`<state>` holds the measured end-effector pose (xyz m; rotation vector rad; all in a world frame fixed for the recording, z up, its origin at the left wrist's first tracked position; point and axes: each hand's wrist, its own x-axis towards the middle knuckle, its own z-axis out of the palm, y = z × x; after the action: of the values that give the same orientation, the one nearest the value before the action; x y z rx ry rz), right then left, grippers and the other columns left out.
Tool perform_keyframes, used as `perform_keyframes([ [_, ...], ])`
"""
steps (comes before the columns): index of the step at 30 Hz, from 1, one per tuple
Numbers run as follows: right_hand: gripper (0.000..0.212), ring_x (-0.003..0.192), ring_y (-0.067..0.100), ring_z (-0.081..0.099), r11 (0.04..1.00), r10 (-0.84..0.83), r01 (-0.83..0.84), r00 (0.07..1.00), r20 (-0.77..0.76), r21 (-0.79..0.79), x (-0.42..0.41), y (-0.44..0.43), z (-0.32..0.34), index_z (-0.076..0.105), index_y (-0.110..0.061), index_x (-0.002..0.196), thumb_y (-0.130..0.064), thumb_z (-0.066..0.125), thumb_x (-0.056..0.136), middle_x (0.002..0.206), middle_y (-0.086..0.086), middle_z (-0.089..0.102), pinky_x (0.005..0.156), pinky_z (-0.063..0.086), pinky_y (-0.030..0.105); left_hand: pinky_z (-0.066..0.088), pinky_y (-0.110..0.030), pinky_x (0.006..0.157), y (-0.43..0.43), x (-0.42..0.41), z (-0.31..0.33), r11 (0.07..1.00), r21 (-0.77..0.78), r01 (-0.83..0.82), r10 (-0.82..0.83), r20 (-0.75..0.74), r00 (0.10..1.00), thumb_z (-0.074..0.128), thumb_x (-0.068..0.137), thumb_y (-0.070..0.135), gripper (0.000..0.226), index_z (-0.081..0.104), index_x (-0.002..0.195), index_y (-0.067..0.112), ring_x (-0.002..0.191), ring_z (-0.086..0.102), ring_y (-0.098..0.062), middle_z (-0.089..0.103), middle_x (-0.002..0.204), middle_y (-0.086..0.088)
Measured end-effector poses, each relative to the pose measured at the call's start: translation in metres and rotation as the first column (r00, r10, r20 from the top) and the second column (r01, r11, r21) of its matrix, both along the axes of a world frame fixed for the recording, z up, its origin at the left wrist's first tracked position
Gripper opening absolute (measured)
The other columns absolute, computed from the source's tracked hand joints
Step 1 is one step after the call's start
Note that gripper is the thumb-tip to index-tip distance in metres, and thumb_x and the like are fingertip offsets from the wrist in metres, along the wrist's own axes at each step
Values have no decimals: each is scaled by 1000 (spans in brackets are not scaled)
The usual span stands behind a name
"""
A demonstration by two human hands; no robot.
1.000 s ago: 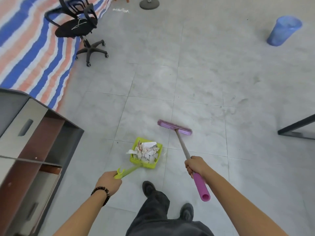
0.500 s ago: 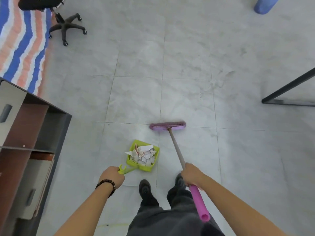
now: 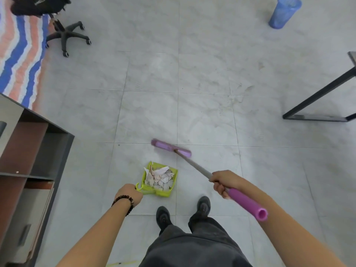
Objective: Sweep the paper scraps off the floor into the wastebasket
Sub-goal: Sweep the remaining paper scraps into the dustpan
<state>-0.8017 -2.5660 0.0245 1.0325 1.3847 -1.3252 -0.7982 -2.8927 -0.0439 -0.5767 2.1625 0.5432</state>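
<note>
Paper scraps (image 3: 160, 177) heaped in the green dustpan (image 3: 163, 193), one hand on each tool.
The left hand (image 3: 129, 195) curls tight round the dustpan's handle, with the scraps just to its right inside the pan. Right of the dustpan, the right hand (image 3: 223, 182) is clamped on the purple broom (image 3: 192, 164), whose head lies just beyond the dustpan. The blue wastebasket (image 3: 284, 13) stands far beyond the dustpan, to its right.
</note>
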Motion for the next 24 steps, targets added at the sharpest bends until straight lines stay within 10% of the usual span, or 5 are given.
perform_keyframes([
  [15, 11, 39, 12, 45, 855, 509, -502, 860, -31, 129, 28, -75, -25, 51, -3, 93, 3, 48, 84, 57, 8, 51, 40, 41, 22, 30, -18, 42, -10, -1, -7, 921, 218, -323, 273, 229, 934, 48, 90, 3, 6, 53, 89, 4, 42, 39, -17, 68, 70, -16],
  [24, 17, 27, 9, 37, 955, 273, -264, 961, -55, 133, -3, -60, 6, 48, -4, 76, 9, 48, 86, 43, 4, 43, 32, 31, 12, 21, -20, 46, -26, 6, -12, 937, 177, -300, 260, 218, 941, 45, 79, -3, 18, 37, 73, 13, 45, 24, -15, 33, 59, -5],
])
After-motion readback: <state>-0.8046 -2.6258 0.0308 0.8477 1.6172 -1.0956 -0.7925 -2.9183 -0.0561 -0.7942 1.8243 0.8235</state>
